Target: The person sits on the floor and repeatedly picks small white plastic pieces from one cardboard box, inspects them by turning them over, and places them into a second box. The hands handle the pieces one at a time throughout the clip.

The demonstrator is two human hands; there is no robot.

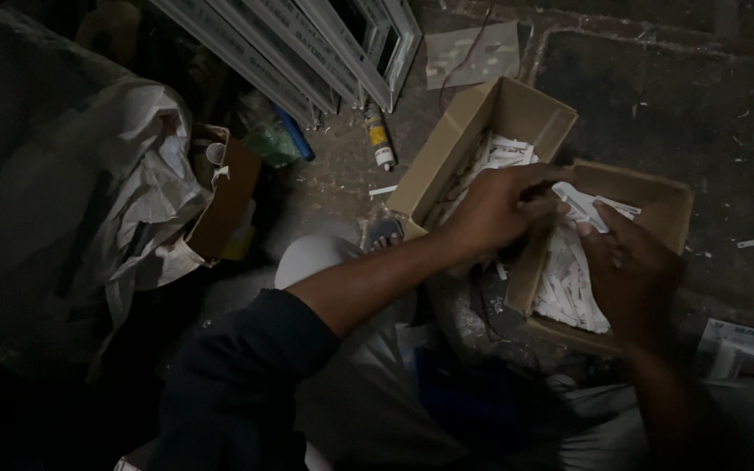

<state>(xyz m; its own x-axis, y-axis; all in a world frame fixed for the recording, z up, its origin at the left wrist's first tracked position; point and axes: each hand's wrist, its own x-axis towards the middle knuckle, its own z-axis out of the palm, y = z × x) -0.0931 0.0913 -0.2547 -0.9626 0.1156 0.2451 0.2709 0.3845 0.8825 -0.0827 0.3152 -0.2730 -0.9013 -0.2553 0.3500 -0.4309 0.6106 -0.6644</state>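
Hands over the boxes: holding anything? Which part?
Both hands share one small white plastic piece: left hand pinches its near end, right hand fingertips grip the far end, above the right cardboard box of similar white pieces.

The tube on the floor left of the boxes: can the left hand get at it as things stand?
Probably yes. The tube lies bare on the floor beside the left box, nothing over it. But the left hand is busy with white pieces.

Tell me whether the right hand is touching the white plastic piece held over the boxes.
Touching. The head view shows the right hand with its fingertips on the white plastic piece; no gap shows.
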